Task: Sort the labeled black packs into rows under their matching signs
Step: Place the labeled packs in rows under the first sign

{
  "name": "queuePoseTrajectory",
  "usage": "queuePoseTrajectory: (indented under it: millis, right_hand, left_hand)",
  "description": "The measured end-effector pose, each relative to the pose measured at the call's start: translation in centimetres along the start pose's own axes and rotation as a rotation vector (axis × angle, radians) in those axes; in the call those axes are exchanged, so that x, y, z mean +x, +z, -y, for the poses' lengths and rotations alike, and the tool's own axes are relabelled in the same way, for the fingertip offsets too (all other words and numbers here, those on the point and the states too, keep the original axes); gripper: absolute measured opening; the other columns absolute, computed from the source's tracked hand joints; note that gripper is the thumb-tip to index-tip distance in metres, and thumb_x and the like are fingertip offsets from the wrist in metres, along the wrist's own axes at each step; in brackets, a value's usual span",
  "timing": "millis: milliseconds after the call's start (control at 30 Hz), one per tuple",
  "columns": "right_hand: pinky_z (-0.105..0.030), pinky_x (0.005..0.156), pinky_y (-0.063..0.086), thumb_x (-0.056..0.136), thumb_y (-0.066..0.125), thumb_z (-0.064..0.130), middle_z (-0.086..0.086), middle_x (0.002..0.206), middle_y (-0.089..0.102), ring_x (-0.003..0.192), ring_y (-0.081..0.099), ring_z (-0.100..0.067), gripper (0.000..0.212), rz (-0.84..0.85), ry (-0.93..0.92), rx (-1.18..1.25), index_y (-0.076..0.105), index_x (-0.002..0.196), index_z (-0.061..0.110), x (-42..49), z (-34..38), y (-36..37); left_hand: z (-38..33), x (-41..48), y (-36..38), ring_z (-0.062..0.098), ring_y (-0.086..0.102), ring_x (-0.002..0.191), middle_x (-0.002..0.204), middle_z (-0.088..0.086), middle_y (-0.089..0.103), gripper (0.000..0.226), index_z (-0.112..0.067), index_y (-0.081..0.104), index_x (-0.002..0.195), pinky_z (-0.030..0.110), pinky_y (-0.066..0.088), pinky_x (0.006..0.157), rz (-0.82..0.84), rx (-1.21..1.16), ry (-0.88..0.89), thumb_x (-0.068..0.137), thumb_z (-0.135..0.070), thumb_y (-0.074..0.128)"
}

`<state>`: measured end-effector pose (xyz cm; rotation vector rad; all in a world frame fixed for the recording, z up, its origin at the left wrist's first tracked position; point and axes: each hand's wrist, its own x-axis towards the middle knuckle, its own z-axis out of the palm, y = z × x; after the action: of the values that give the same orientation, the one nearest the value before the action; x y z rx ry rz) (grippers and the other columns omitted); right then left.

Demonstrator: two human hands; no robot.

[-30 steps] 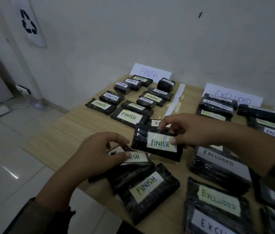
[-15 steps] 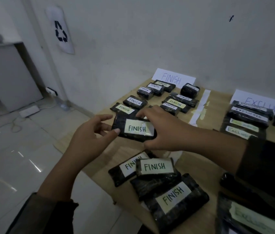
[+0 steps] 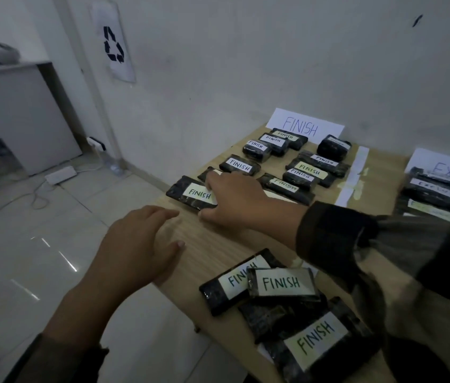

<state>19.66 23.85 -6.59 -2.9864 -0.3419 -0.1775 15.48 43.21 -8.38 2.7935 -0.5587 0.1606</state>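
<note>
My right hand [image 3: 240, 200] reaches across the wooden table [image 3: 212, 239] and grips a black FINISH pack [image 3: 187, 193], fingers over its far edge and thumb at its near edge. The pack lies flat at the near left corner of the rows under the FINISH sign [image 3: 301, 127]. My left hand [image 3: 138, 250] hovers at the table's left edge, fingers relaxed, holding nothing. Several sorted FINISH packs [image 3: 241, 165] lie in rows beyond it. A loose pile of FINISH packs [image 3: 281, 283] sits near me.
A white tape strip [image 3: 356, 172] divides the table. Right of it, EXCLUDED packs [image 3: 439, 192] lie under the EXCLUDED sign [image 3: 445, 164], partly cut off. The table's left edge drops to a tiled floor with a power strip [image 3: 60, 175] and a grey cabinet [image 3: 19, 111].
My right hand carried the FINISH pack left and forward from mid-air down onto the table at the row's near end. My left hand let go of it and drew back.
</note>
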Motion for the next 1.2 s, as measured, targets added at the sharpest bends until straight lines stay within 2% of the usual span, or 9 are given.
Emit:
queuePoseTrajectory:
  millis: [200, 400, 467, 567, 700, 767, 867, 1033, 1200]
  right_hand:
    - [-0.035, 0.073, 0.032, 0.085, 0.058, 0.053, -0.004, 0.102, 0.061, 0.095, 0.055, -0.027, 0.045, -0.039, -0.007, -0.061, 0.050, 0.108, 0.016, 1.4, 0.9, 1.6]
    - [-0.037, 0.078, 0.036, 0.084, 0.058, 0.058, -0.006, 0.110, 0.059, 0.103, 0.053, -0.027, 0.050, -0.007, -0.041, -0.120, 0.052, 0.111, 0.016, 1.1, 0.4, 1.3]
    - [-0.036, 0.079, 0.038, 0.084, 0.059, 0.054, -0.005, 0.116, 0.056, 0.107, 0.052, -0.026, 0.049, -0.024, -0.040, -0.101, 0.053, 0.117, 0.018, 0.5, -0.1, -0.3]
    - [-0.033, 0.077, 0.037, 0.086, 0.059, 0.047, -0.002, 0.116, 0.056, 0.108, 0.052, -0.023, 0.040, -0.044, -0.018, -0.059, 0.054, 0.117, 0.022, -1.4, -2.0, -3.7]
    - [-0.033, 0.080, 0.047, 0.087, 0.059, 0.035, 0.006, 0.110, 0.058, 0.103, 0.055, -0.016, 0.023, 0.071, 0.081, -0.058, 0.057, 0.109, 0.028, -5.5, -6.4, -7.0]
    - [-0.031, 0.078, 0.047, 0.089, 0.058, 0.030, 0.008, 0.110, 0.059, 0.103, 0.055, -0.016, 0.021, 0.125, 0.156, -0.093, 0.057, 0.110, 0.029, -7.5, -8.8, -7.6]
    - [-0.031, 0.082, 0.046, 0.089, 0.060, 0.033, 0.007, 0.118, 0.059, 0.107, 0.054, -0.017, 0.029, 0.245, 0.246, -0.136, 0.055, 0.117, 0.029, -9.8, -12.0, -7.3]
    - [-0.031, 0.086, 0.043, 0.080, 0.068, 0.052, 0.002, 0.132, 0.054, 0.115, 0.053, -0.021, 0.065, 0.374, 0.276, -0.187, 0.042, 0.134, 0.028, -12.3, -14.8, -5.6]
    - [-0.033, 0.091, 0.040, 0.079, 0.068, 0.050, 0.001, 0.131, 0.054, 0.114, 0.052, -0.021, 0.066, 0.348, 0.237, -0.150, 0.043, 0.136, 0.029, -12.6, -15.3, -4.8]
  left_hand:
    - [0.3, 0.9, 0.6, 0.013, 0.046, 0.122, 0.137, -0.007, 0.049, 0.063, -0.032, 0.048, 0.132, 0.034, 0.039, 0.097, 0.059, -0.006, 0.011, 0.076, -0.060, 0.044]
    - [-0.4, 1.3, 1.0, 0.012, 0.045, 0.120, 0.135, -0.008, 0.048, 0.052, -0.033, 0.048, 0.131, 0.031, 0.038, 0.094, 0.046, -0.024, 0.050, 0.083, -0.054, 0.054]
    - [-0.9, 1.2, 1.0, 0.014, 0.047, 0.119, 0.134, -0.007, 0.051, 0.053, -0.032, 0.052, 0.129, 0.031, 0.040, 0.090, 0.031, -0.031, 0.070, 0.081, -0.054, 0.054]
    - [-2.1, 1.1, 1.0, 0.016, 0.050, 0.119, 0.131, -0.006, 0.055, 0.060, -0.032, 0.056, 0.125, 0.030, 0.042, 0.085, 0.001, -0.062, 0.126, 0.073, -0.060, 0.045]
    - [-5.0, 1.7, 1.4, 0.011, 0.052, 0.114, 0.127, -0.011, 0.055, 0.054, -0.032, 0.055, 0.126, 0.022, 0.039, 0.083, 0.002, -0.101, 0.239, 0.078, -0.055, 0.051]
    - [-6.8, 2.3, 1.5, 0.009, 0.052, 0.113, 0.126, -0.013, 0.055, 0.055, -0.034, 0.054, 0.127, 0.025, 0.042, 0.088, 0.011, -0.116, 0.299, 0.077, -0.058, 0.049]
    - [-9.5, 3.3, 1.7, 0.008, 0.049, 0.117, 0.129, -0.014, 0.053, 0.052, -0.037, 0.051, 0.128, 0.029, 0.044, 0.092, 0.033, -0.121, 0.378, 0.080, -0.057, 0.052]
    - [-13.0, 4.5, 2.5, 0.008, 0.045, 0.123, 0.132, -0.013, 0.050, 0.049, -0.036, 0.048, 0.131, 0.027, 0.039, 0.098, 0.081, -0.095, 0.452, 0.085, -0.049, 0.059]
    - [-14.4, 4.8, 3.0, 0.008, 0.045, 0.122, 0.132, -0.013, 0.050, 0.049, -0.037, 0.048, 0.130, 0.032, 0.044, 0.096, 0.088, -0.078, 0.438, 0.084, -0.050, 0.058]
